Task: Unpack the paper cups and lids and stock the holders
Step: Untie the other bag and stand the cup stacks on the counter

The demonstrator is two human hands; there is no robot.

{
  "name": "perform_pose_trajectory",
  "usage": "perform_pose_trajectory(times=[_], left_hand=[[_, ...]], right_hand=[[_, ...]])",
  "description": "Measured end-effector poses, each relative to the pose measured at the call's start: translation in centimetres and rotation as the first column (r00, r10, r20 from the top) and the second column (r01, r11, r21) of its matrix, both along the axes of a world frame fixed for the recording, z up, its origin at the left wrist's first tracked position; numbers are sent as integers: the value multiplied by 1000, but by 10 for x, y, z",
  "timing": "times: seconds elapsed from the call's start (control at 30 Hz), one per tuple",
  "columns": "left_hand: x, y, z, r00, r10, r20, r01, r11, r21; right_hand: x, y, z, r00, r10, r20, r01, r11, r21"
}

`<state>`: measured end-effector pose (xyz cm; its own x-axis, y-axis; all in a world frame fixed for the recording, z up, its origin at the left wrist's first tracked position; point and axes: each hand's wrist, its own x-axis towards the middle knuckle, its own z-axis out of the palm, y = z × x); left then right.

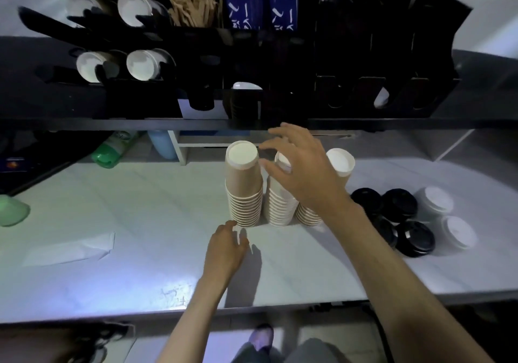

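Three inverted cup stacks (244,183) stand side by side on the table (140,194), black lids (398,222) and white lids (448,217) grouped to their right, likely staged for loading into the black holder rack (252,62) above. Right hand (300,166) hovers over the middle stack, fingers spread, gripping nothing, apparently about to grasp it. Left hand (224,246) rests relaxed near the left stack's base, holding nothing, perhaps to steady it

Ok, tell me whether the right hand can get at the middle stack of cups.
Probably yes: the right hand hovers open right above the middle stack, with nothing between them.
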<state>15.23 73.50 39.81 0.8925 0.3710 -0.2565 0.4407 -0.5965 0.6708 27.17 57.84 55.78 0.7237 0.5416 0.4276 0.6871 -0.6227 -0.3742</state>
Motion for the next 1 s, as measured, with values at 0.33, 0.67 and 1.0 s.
perform_pose_trajectory(times=[0.33, 0.67, 1.0], left_hand=[[-11, -86, 33, 869, -495, -7, 411, 712, 570], [-30, -298, 58, 549, -829, 109, 566, 464, 681], [-109, -512, 83, 218, -953, 210, 698, 303, 649]], right_hand=[[-91, -159, -55, 952, -307, 23, 307, 949, -75], [-230, -357, -72, 730, -682, -29, 675, 728, -121], [-381, -524, -77, 385, -898, -214, 909, 409, -80]])
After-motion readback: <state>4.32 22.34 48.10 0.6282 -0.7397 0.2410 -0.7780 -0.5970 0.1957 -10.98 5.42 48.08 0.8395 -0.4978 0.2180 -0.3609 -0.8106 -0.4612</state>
